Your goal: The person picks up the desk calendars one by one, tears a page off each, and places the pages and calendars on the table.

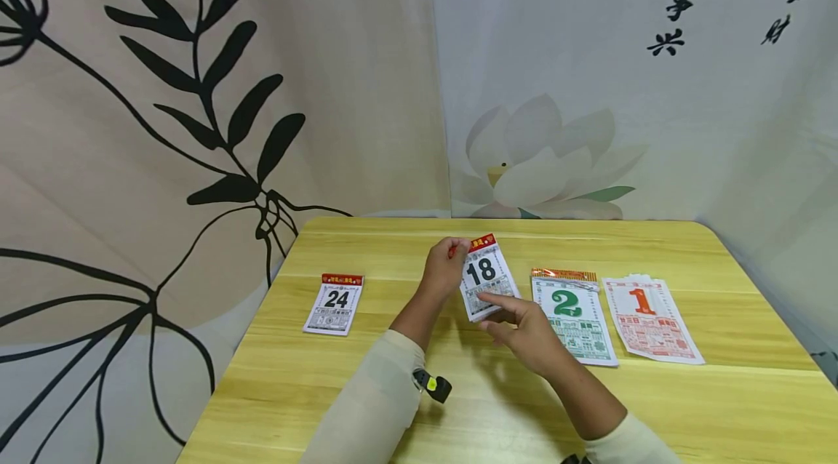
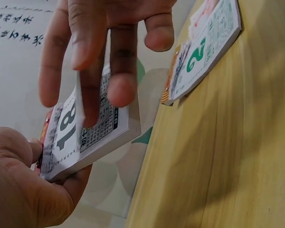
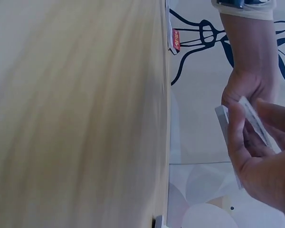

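A small tear-off calendar [image 1: 481, 271] with a red top band and a black 18 is held up over the table. My left hand [image 1: 447, 265] grips it at its upper left, thumb by the band and fingers behind. At its lower part is my right hand [image 1: 524, 329], index finger stretched across the front. In the left wrist view the page [image 2: 66, 126] with the 18 bends up from the block, and the right hand's fingers are around its edge. The right wrist view shows this lifted sheet [image 3: 254, 118] between thumb and index finger.
On the wooden table [image 1: 262, 406], a smaller calendar [image 1: 334, 305] showing 24 lies at the left. To the right lie a calendar [image 1: 575, 318] with a green 2 and beside it loose sheets [image 1: 655, 322] with a red 1. Printed curtains [image 1: 366, 86] hang behind the table.
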A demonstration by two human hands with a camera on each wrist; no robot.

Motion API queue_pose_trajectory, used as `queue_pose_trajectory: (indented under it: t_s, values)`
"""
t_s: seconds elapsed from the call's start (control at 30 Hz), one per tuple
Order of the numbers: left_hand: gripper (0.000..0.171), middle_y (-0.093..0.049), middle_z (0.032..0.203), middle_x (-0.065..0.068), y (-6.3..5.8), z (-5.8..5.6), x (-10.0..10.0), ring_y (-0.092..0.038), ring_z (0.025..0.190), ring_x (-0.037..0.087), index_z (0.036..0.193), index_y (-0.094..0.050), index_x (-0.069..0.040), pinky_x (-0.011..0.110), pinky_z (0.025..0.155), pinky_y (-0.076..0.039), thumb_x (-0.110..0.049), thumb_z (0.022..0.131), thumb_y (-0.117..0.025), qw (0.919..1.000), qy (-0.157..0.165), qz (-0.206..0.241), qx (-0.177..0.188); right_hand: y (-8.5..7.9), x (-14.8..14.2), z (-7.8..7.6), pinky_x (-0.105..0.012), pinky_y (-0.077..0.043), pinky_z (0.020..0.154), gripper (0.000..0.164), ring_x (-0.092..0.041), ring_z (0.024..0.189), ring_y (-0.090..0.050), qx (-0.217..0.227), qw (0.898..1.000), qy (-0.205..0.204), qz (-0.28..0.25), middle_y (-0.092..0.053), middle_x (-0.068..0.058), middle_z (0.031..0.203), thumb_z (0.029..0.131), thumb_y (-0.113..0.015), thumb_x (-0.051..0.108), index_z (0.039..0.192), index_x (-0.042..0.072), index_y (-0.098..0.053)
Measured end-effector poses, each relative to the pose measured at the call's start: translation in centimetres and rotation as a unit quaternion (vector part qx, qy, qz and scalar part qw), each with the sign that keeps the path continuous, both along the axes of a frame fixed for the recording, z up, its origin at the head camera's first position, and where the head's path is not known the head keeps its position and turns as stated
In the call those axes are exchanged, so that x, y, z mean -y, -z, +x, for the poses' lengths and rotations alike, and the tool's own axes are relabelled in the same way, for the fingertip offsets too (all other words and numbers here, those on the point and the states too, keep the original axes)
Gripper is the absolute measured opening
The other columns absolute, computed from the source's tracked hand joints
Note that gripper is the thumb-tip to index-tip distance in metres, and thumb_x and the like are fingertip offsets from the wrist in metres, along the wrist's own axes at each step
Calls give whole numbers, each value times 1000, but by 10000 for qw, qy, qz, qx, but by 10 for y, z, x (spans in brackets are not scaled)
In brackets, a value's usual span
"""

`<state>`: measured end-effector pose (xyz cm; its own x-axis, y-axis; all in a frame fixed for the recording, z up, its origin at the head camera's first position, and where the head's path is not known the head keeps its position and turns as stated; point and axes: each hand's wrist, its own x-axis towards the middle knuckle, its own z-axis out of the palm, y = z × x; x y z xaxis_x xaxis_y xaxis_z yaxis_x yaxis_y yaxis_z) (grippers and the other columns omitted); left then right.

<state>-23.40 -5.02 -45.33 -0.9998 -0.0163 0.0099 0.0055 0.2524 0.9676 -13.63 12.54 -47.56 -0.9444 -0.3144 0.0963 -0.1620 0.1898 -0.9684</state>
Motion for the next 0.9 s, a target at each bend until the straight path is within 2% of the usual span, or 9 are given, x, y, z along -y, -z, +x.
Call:
queue_pose_trajectory:
  t_s: [0.13, 0.27, 0.47, 0.7, 0.9]
  values:
    - [32, -68, 98, 11, 0, 1, -1, -62, 81, 14, 125, -70, -2, 24, 74, -50, -30, 115, -57, 10000, 30, 32, 49, 1, 4, 0, -43, -68, 79, 52, -36, 108, -77, -57, 10000, -39, 52, -73, -28, 123, 100, -68, -9, 150, 4, -65]
    - [31, -69, 99, 12, -2, 2, -3, -62, 81, 14, 123, -71, -2, 24, 74, -50, -29, 115, -57, 10000, 28, 34, 7, 1, 7, -1, -40, -67, 76, 50, -39, 104, -78, -197, 9995, 130, 213, -75, -26, 121, 100, -70, -8, 148, 4, -66]
    - [30, -69, 98, 11, -5, 5, -5, -62, 81, 14, 122, -71, -1, 24, 74, -50, -27, 115, -57, 9999, 85, 71, -15, -2, 12, -2, -25, -59, 69, 42, -31, 93, -79, -399, 9970, 498, 439, -81, -19, 110, 99, -71, -6, 140, 5, -73]
    - [31, -68, 95, 8, -4, 7, -7, -64, 81, 14, 121, -70, -4, 25, 74, -51, -31, 116, -56, 9997, 199, 64, 108, -3, 14, -2, -22, -54, 62, 37, -11, 70, -66, -509, 9960, 648, 358, -79, -20, 91, 100, -69, -8, 134, 4, -76]
    - [31, -68, 96, 9, -4, 9, -8, -63, 81, 14, 123, -70, -2, 24, 74, -51, -29, 115, -56, 9997, 195, 116, 94, -5, 16, 0, -22, -53, 56, 29, -9, 61, -63, -379, 9966, 698, 201, -80, -21, 92, 100, -72, -5, 127, 3, -80]
